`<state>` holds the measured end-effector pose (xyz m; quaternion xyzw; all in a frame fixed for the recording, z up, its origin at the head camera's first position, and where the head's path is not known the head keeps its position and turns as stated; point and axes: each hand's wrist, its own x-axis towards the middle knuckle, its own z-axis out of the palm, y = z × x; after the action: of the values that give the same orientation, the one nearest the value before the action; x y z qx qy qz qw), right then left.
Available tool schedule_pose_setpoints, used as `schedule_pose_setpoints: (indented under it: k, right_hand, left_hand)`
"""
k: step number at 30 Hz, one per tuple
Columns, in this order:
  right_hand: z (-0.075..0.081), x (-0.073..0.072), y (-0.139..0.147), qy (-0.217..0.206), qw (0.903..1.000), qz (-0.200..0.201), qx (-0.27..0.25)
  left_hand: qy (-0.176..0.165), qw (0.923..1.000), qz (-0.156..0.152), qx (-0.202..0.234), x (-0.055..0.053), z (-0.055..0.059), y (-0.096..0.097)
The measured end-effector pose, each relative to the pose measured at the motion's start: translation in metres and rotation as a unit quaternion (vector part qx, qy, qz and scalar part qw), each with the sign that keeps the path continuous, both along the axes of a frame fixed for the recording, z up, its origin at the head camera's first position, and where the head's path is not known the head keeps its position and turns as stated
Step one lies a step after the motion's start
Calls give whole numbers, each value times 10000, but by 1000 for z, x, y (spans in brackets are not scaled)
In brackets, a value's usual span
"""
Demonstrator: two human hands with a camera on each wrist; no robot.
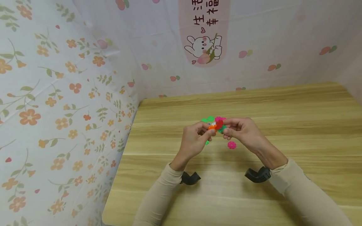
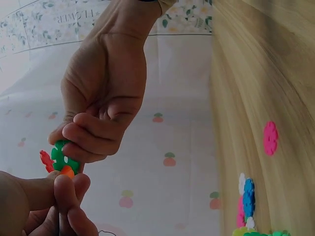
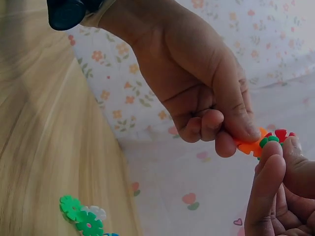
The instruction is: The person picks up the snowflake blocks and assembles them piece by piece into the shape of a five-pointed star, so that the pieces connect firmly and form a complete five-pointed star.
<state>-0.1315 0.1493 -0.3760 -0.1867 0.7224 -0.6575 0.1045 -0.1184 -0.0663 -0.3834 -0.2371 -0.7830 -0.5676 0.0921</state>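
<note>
Both hands meet in mid-air over the table, around small flower-shaped plastic pieces. My left hand [image 1: 192, 139] pinches an orange piece [image 3: 252, 147] between thumb and fingers. Opposite it, my right hand [image 1: 250, 135] grips a green piece [image 2: 60, 156] with its thumb and fingertips. A red piece [image 1: 219, 124] stands against the green one, at an angle to it. In the right wrist view the orange piece's edge overlaps the green one between the fingertips. Fingers hide parts of all three pieces.
Below and beyond the hands, loose flower pieces lie on the wooden table [image 1: 158, 131], among them a green one [image 1: 210, 118] and a pink one [image 1: 232, 145]. Blue [image 2: 249, 196] and white [image 3: 96, 213] pieces lie there too. Patterned cloth [image 1: 158, 47] hangs behind and at the left.
</note>
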Motion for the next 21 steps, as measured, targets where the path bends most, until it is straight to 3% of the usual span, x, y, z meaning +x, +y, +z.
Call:
schedule_pose_setpoints:
  k: [10, 18, 21]
  right_hand:
    - [-6, -2, 8, 137, 9983, 190, 539]
    - [-9, -1, 26, -163, 9952, 607, 754]
    - [-8, -7, 42, -159, 9939, 657, 876]
  left_hand:
    - [103, 9991, 40, -418, 0, -8, 5]
    - [-158, 9989, -147, -408, 2, -22, 12]
    - [-467, 9979, -271, -352, -1, -26, 16]
